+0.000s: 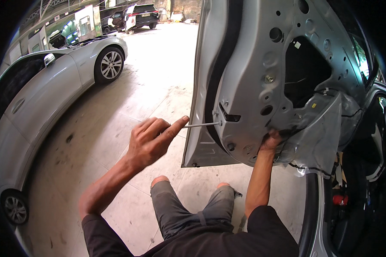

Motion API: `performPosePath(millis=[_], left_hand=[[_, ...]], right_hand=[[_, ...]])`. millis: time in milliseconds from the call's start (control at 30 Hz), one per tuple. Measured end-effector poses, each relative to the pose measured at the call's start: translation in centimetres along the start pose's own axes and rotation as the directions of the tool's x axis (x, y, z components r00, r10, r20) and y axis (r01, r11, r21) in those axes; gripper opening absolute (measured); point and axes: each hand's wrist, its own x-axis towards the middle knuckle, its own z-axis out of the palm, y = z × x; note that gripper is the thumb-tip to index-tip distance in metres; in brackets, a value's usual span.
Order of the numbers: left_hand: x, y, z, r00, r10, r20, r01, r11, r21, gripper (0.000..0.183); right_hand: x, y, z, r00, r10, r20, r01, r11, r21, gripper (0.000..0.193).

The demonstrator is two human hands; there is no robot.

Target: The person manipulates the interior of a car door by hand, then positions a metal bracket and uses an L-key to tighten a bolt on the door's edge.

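A silver car door stands open before me, its inner metal skin bare. My left hand is closed round a screwdriver, with the index finger stretched along it; its handle is hidden in the fist. The thin shaft runs level to the door's edge, where its tip meets a fastener just below the black latch slot. On the inner side of the door, my right hand is at the lower part of the panel, beside the loose clear plastic sheet. Its fingers are mostly hidden, and what they touch cannot be made out.
Black wiring hangs across the door's lower inside. The door sill and dark car interior lie to the right. On the left stands a silver car; a dark vehicle is parked far back. Pale floor tiles lie below.
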Motion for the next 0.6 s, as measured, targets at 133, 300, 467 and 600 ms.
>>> performPosePath(millis=[133, 300, 467, 600], left_hand=[[0.2, 2.1, 0.0, 0.955, -0.291, 0.064, 0.293, 0.880, -0.374, 0.032], [0.1, 3.3, 1.4, 0.577, -0.708, 0.408, 0.667, 0.120, -0.736, 0.029], [2.1, 2.6, 0.8, 0.351, -0.683, 0.641, 0.577, -0.382, -0.722, 0.041], [1.3, 2.6, 0.6, 0.362, -0.519, 0.775, 0.415, -0.655, -0.632, 0.037]], right_hand=[[0.1, -0.1, -0.9, 1.000, 0.016, 0.016, -0.016, 1.000, 0.002, 0.079], [0.2, 0.0, -0.2, 0.996, 0.077, 0.052, -0.079, 0.996, 0.049, 0.078], [0.1, -0.1, -0.8, 0.998, 0.064, 0.025, -0.064, 0.998, 0.013, 0.078], [-0.1, -0.1, 0.1, 0.997, 0.071, 0.014, -0.072, 0.997, 0.015, 0.078]])
